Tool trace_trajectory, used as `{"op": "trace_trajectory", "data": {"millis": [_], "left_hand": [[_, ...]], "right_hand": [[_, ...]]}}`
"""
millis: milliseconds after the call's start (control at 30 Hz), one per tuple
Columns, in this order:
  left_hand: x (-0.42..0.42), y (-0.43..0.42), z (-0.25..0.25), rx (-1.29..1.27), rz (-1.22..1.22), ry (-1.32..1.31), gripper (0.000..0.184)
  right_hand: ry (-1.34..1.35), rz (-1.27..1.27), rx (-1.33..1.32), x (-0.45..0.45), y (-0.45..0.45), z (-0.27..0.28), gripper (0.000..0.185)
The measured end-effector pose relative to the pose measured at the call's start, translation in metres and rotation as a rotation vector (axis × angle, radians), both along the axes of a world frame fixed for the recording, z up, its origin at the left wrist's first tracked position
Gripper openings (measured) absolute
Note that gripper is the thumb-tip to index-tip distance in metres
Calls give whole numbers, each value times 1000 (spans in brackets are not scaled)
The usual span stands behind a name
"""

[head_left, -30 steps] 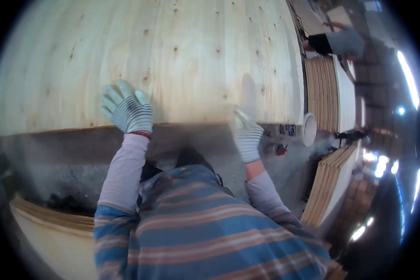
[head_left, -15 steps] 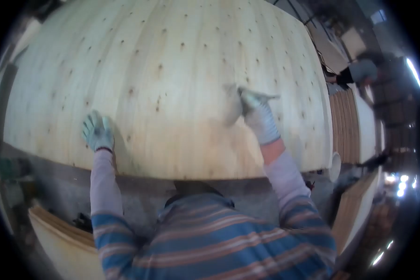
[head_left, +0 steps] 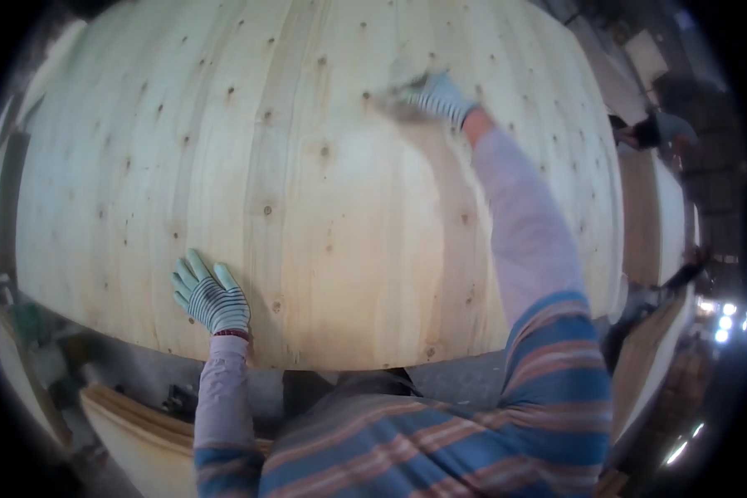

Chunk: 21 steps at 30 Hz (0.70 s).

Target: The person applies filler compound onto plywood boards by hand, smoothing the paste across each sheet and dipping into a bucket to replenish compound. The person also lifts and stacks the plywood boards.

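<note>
A large pale wooden sheet with dark knots (head_left: pixel 340 249) spreads out in front of me. My left hand (head_left: pixel 213 299), in a striped glove with a pale green palm and fingers, lies flat near its front edge with the fingers spread. Farther out over the sheet, my gloved right hand (head_left: pixel 440 98) is closed round a blurred dark tool (head_left: pixel 402 98). The tool is at the surface of the sheet, and motion hides its exact shape.
Stacked boards (head_left: pixel 137 423) stand behind the front edge at the lower left. More stacks (head_left: pixel 642 216) are at the right, with leaning boards (head_left: pixel 651 357) nearer me. Another person (head_left: pixel 672 131) is at the far right.
My right hand has moved outward from the sheet's front edge, and the dark tool now shows in it. My left hand stays flat near the edge. The view has shifted, showing more of the sheet.
</note>
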<state>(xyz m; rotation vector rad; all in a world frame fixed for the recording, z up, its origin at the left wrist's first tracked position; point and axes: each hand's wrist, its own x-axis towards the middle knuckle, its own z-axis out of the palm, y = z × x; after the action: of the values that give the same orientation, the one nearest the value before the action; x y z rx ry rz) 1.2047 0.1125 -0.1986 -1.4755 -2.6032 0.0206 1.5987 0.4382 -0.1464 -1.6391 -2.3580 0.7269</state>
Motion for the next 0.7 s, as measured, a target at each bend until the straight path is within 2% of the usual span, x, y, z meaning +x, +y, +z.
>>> {"op": "trace_trajectory", "data": {"millis": [33,67,100,167,200,233,333,433,533,567,600,633,667,700], "left_hand": [[-1,-2,-1,-5,5,-1,57],[-2,-4,-2,-9,4,-3,57],[-3,-3,-1,-14,4,-33,59],[-5,-2,5,-24,17,-77,61],[-6,-3,1,-50,22,-96,62],[-10,-4,-13,27,-10,-82,63],[-14,-5,-29,75,-26,-138,63],[-10,-13,5,43,-61,-228,62],[-52,-18,-10,93,-539,-213,59],[-84,-17,-20,186,-729,-303,55],[-126,-18,-16,150,-728,-293,54],[-170,-21,-8,107,-727,-287,53],[-213,-29,14,-27,-551,-269,52],[-254,-36,28,-150,-373,-254,51]], "right_hand": [[-41,-20,-79,-9,-53,18,44],[85,-21,-180,-13,-104,29,41],[181,-127,-281,-19,-156,36,30],[-291,-28,-185,-31,-248,26,23],[-121,51,12,-29,-299,13,25],[42,126,194,-27,-354,2,29],[62,-3,352,-58,-488,-6,33],[64,-380,341,-124,-549,-14,29],[423,-661,96,-169,-553,-33,28],[801,-764,-3,-189,-545,-22,29],[1173,-856,-130,-209,-536,-5,30],[1410,-845,-209,-220,-520,5,31],[1643,-838,-299,-226,-500,13,32],[1662,-804,-334,-234,-475,16,30]]}}
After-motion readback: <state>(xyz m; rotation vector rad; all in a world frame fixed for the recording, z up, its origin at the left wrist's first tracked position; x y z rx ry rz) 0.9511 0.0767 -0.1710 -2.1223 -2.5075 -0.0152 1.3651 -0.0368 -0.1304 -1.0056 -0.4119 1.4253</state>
